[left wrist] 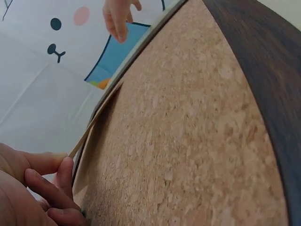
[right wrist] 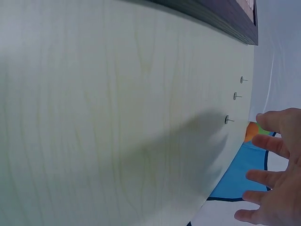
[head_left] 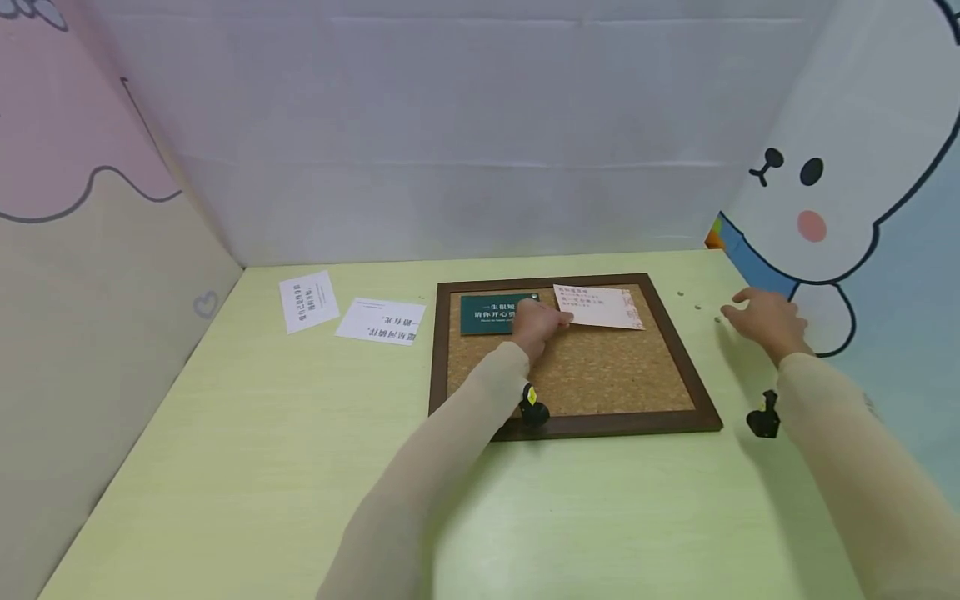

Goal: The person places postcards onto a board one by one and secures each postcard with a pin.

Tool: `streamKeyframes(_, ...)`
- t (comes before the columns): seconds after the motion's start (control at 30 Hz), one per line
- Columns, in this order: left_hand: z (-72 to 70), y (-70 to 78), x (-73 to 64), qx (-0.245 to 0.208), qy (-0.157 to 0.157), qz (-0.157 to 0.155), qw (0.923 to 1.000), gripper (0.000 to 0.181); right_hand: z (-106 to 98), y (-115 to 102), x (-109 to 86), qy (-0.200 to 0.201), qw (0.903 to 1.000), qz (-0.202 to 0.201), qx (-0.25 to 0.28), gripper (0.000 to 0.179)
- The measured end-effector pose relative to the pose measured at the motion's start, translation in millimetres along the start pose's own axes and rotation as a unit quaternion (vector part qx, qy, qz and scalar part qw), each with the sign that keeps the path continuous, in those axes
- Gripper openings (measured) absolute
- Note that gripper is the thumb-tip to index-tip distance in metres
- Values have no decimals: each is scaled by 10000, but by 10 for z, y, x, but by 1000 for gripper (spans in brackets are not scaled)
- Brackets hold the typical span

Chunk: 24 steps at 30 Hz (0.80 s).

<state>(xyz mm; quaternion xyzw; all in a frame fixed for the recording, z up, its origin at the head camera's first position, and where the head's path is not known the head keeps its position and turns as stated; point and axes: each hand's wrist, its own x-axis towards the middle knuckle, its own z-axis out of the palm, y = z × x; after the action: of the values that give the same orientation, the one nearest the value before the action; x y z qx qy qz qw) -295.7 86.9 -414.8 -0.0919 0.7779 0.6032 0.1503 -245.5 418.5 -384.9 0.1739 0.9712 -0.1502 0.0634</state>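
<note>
My left hand (head_left: 537, 327) pinches the lower left corner of a white card with pink print (head_left: 598, 307) over the upper right of a cork board (head_left: 611, 375). In the left wrist view that card (left wrist: 96, 117) is seen edge-on, slanting against the cork. A dark green card (head_left: 486, 315) with white writing lies at the board's upper left, partly covered by the same hand. Off the board's right side, my right hand (head_left: 767, 320) hovers with fingers spread and nothing in it. Close to its fingertips, three thumbtacks (right wrist: 227, 119) lie with their points sideways on the table.
Two white cards with black writing, one tilted (head_left: 308, 302) and one flatter (head_left: 381, 321), lie left of the board. A dark brown wooden frame (head_left: 690, 367) borders the cork. Behind the pale yellow-green table (head_left: 285, 467) hangs a white sheet (head_left: 465, 133), with printed cartoon panels on both sides.
</note>
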Motion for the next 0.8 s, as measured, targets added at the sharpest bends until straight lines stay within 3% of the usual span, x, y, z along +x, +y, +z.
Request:
streamKeyframes(0.2, -6, 76, -23, 916, 8, -62, 9958, 19, -26, -16, -15, -33, 10000, -55, -3, 57)
streamKeyframes(0.37, -25, 99, -39, 1456, -34, 129, 9893, 23, -17, -27, -20, -86, 9999, -65, 35, 56)
streamKeyframes(0.7, -32, 88, -91, 1811, -120, 387, 9826, 27, -8, -21, -24, -127, 9999, -98, 47, 57)
streamKeyframes(0.8, -58, 114, -97, 2093, -186, 553, 9761, 27, -18, -21, -27, -126, 9998, -123, 54, 57)
